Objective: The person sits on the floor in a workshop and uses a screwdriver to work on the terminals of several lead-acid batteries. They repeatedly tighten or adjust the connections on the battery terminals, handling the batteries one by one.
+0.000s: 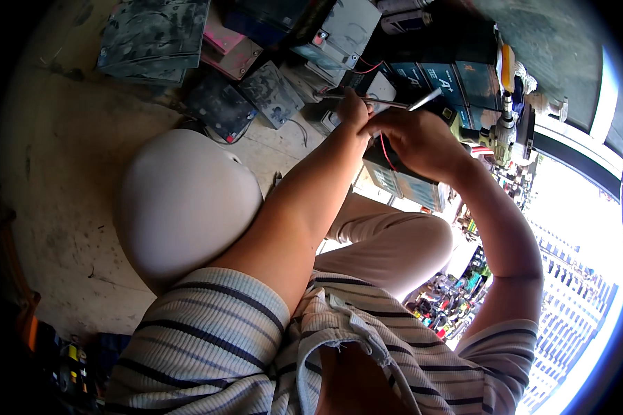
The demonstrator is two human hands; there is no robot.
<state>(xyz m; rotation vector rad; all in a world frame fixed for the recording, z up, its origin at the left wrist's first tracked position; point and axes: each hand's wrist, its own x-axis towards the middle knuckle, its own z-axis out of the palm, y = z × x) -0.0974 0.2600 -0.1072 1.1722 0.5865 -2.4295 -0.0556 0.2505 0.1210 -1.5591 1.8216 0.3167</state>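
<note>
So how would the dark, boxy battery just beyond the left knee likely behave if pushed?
The dark battery is probably heavy for its size, given its solid-looking block shape. Its flat sides suggest it would slide rather than roll.

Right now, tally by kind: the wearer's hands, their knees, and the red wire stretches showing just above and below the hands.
Hands: 2 (left hand, right hand)
Knees: 2 (left knee, right knee)
Red wire stretches: 2 (upper stretch, lower stretch)
Total: 6

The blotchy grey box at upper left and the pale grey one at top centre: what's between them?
In the head view, pinkish boxes and a dark box.
</note>
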